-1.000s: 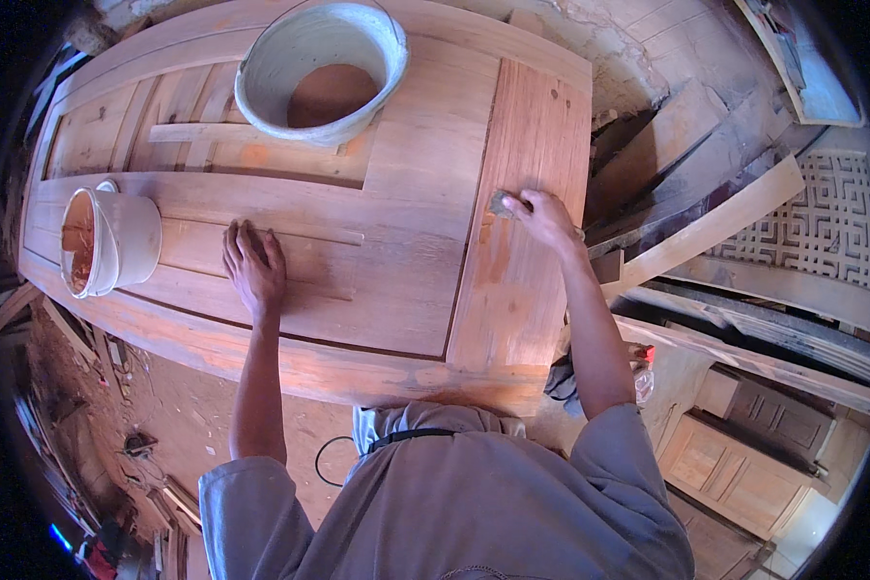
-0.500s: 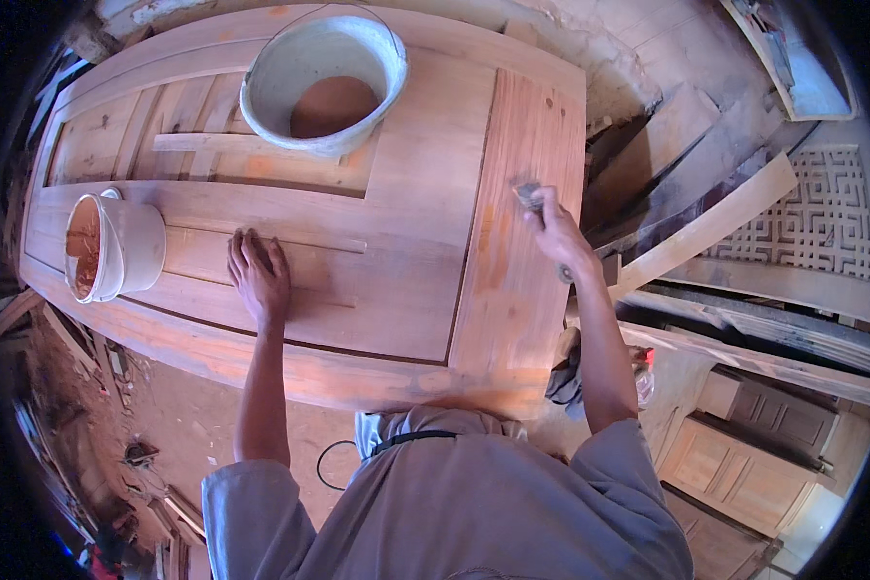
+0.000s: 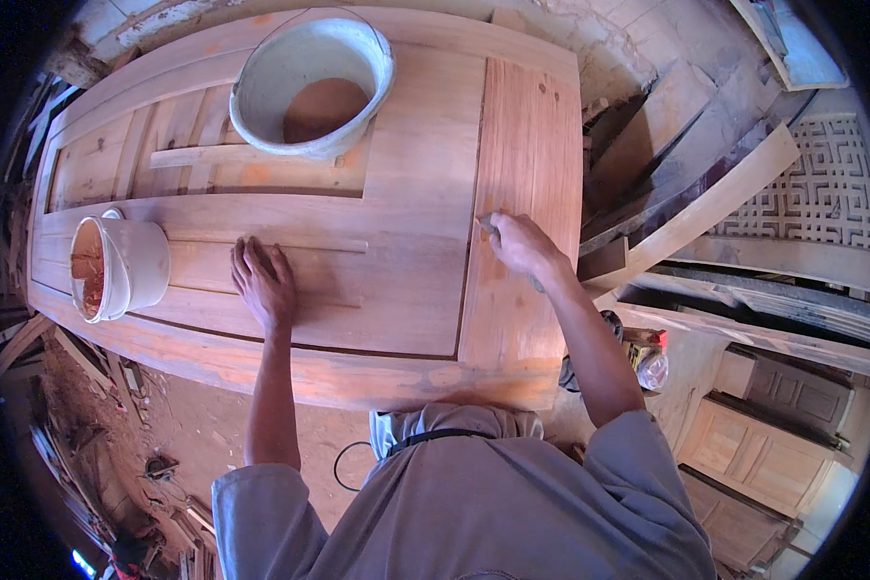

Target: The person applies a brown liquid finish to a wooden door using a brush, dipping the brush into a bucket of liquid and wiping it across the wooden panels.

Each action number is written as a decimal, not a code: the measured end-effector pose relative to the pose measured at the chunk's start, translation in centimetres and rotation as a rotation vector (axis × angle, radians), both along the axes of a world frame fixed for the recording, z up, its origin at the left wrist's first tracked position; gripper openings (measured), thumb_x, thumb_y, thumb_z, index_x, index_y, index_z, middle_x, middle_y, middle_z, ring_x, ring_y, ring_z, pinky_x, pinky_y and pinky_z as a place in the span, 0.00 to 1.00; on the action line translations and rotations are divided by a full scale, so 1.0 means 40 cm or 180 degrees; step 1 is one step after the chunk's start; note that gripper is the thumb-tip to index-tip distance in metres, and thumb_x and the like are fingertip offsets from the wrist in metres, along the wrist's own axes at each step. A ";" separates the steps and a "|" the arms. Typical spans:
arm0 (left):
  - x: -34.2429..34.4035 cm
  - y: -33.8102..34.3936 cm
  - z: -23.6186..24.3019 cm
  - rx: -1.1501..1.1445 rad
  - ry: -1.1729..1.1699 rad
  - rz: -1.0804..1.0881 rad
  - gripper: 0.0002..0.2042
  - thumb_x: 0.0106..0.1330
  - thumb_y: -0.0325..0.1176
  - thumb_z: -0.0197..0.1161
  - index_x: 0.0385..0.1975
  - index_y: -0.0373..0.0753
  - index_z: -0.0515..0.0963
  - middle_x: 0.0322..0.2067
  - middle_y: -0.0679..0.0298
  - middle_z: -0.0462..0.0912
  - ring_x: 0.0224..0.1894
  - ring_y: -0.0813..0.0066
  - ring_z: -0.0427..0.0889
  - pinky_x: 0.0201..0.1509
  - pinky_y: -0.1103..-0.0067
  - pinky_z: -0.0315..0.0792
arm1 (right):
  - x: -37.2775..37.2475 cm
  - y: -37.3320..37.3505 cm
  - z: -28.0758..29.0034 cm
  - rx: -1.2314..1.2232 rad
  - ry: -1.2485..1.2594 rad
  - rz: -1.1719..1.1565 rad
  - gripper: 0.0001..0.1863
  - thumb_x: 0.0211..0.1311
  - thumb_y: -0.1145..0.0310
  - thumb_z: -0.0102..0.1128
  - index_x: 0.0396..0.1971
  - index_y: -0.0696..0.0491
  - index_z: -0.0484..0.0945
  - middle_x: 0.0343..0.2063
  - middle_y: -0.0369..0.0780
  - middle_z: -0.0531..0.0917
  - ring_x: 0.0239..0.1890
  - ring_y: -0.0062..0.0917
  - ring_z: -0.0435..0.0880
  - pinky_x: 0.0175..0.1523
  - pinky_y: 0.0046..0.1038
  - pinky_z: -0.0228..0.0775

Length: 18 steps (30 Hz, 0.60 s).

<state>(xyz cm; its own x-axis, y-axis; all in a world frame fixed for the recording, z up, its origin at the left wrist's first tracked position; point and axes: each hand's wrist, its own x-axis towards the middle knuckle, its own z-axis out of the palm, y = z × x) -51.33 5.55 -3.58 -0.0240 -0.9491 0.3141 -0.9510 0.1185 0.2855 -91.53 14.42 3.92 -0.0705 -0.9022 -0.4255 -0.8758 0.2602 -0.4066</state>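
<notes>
A large wooden door panel (image 3: 416,280) lies flat before me, with recessed panels, grooves and orange smears. My left hand (image 3: 264,283) rests on it palm down, fingers stretched out and holding nothing. Over the right-hand board of the door, my right hand (image 3: 522,246) is closed round a putty knife (image 3: 487,224). Its tip touches or nearly touches the wood beside the dark groove, and the fingers hide most of the tool. On the door's left part stands a white bucket (image 3: 137,266) with orange-brown paste. A larger grey bucket (image 3: 311,92) holding brown material stands farther back.
A loose wooden strip (image 3: 198,155) lies across the recessed panel. Beyond the door's right end lean boards (image 3: 715,208) and a carved lattice panel (image 3: 793,193). Cabinet doors (image 3: 759,449) stand at lower right. Wood scraps (image 3: 92,358) litter the dirt floor at left.
My right hand has moved left and toward me with the putty knife, to the groove's edge. My left hand stays flat on the door. The view has shifted slightly.
</notes>
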 end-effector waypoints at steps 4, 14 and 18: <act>-0.019 -0.007 0.000 -0.0057 0.0061 -0.0093 0.25 0.71 0.45 0.54 0.60 0.33 0.68 0.62 0.48 0.68 0.66 0.48 0.64 0.69 0.58 0.57 | -0.009 0.112 -0.063 0.0096 -0.0284 -0.0194 0.12 0.63 0.73 0.51 0.44 0.61 0.76 0.34 0.56 0.82 0.42 0.51 0.82 0.48 0.44 0.73; -0.010 -0.002 -0.008 -0.0037 0.0021 -0.0021 0.25 0.71 0.47 0.53 0.60 0.35 0.69 0.62 0.48 0.68 0.66 0.49 0.64 0.69 0.59 0.57 | -0.159 0.454 0.019 -0.0017 -0.1840 -0.1723 0.24 0.71 0.66 0.57 0.64 0.54 0.66 0.38 0.35 0.77 0.33 0.15 0.75 0.41 0.22 0.73; 0.006 -0.002 -0.019 -0.0057 -0.0028 0.0029 0.25 0.72 0.48 0.52 0.60 0.36 0.69 0.62 0.49 0.68 0.66 0.49 0.64 0.70 0.59 0.57 | -0.162 0.461 -0.016 -0.0443 -0.1284 -0.1556 0.17 0.72 0.60 0.55 0.50 0.57 0.73 0.32 0.38 0.76 0.31 0.22 0.72 0.40 0.26 0.69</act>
<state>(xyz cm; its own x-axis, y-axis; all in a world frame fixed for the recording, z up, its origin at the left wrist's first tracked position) -51.08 5.47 -4.32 -0.0184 -0.9435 0.3309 -0.9545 0.1150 0.2750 -98.00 32.86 3.28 -0.3461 -0.8552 -0.3859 -0.4413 0.5113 -0.7375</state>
